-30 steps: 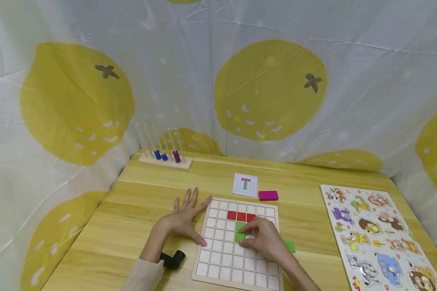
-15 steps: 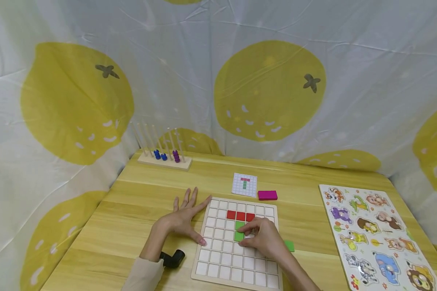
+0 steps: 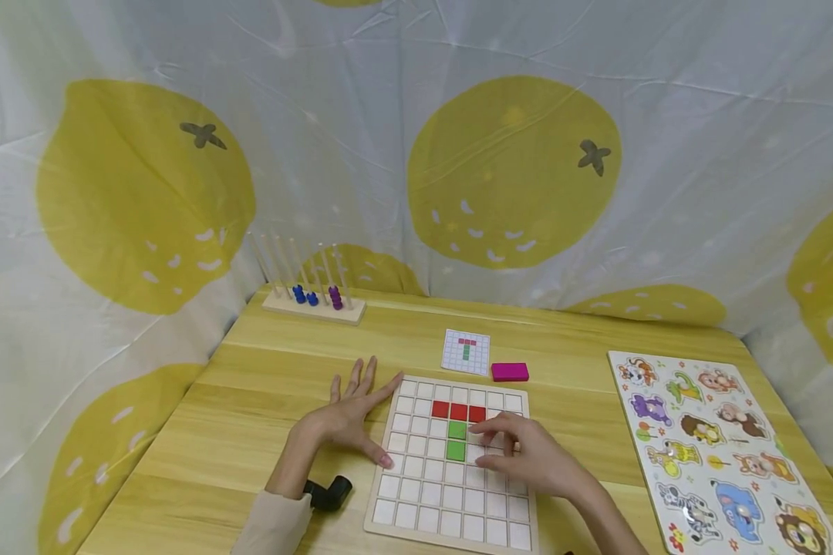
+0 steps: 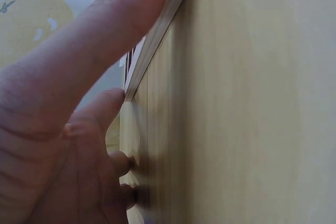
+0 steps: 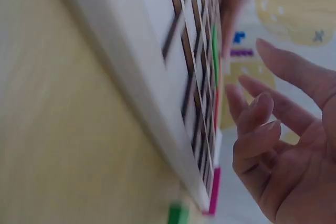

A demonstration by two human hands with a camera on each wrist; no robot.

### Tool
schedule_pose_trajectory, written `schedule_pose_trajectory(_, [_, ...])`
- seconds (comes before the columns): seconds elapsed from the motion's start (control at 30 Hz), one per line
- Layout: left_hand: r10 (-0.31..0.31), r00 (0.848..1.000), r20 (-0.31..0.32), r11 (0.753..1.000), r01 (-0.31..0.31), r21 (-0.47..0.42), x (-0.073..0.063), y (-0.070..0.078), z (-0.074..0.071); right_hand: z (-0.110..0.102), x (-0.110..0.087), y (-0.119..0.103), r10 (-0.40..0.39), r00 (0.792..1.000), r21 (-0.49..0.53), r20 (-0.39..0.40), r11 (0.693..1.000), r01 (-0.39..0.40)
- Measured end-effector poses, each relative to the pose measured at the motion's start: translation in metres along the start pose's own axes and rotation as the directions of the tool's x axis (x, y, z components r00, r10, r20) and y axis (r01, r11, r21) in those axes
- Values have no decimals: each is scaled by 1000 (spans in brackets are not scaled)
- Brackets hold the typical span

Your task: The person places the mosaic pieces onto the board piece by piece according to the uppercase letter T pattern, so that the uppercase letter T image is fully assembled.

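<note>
A wooden grid board (image 3: 416,532) of white squares lies on the table. Three red tiles (image 3: 459,412) form a row in it, with two green tiles (image 3: 456,440) in a column below the middle red one. My left hand (image 3: 347,420) is spread at the board's left side, thumb and index fingertip touching its edge. In the left wrist view the other fingertips (image 4: 126,195) rest on the tabletop. My right hand (image 3: 527,455) hovers over the board just right of the green tiles, thumb and index apart, holding nothing. Another green tile (image 5: 178,213) lies beside the board, seen in the right wrist view.
Behind the board lie a pattern card (image 3: 467,352) showing a red and green T and a magenta block (image 3: 510,372). A peg stand (image 3: 314,307) with blue and purple beads is at back left. An animal puzzle board (image 3: 722,447) lies on the right.
My right hand has let go of the lower green tile and drawn off to the right, uncovering both green tiles. My left hand stays where it was.
</note>
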State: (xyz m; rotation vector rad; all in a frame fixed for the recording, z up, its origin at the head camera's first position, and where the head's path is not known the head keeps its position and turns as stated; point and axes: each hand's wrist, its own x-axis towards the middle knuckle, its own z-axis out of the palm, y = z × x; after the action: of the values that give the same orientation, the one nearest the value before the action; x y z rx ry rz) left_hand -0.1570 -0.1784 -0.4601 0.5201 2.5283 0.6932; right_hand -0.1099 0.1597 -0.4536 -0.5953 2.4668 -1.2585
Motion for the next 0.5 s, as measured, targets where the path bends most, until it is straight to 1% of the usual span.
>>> schedule_pose_trajectory(0.13, [5, 1000, -1, 1000, -5, -3, 0, 1, -1, -26, -23, 15, -28, 996, -11, -85, 1000, 27])
schedule_pose_trajectory(0.23, [6, 1000, -1, 1000, -6, 2, -1, 1, -1, -41, -40, 30, -25, 993, -25, -113, 999, 22])
schedule_pose_trajectory(0.33, [6, 1000, 0, 1000, -6, 3, -1, 1, -1, -50, -54, 46, -16, 994, -32, -109, 999, 13])
schedule_pose_trajectory(0.5, [10, 1000, 0, 1000, -10, -9, -1, 2, -1, -54, -65, 63, 8, 997, 42, -70, 999, -5])
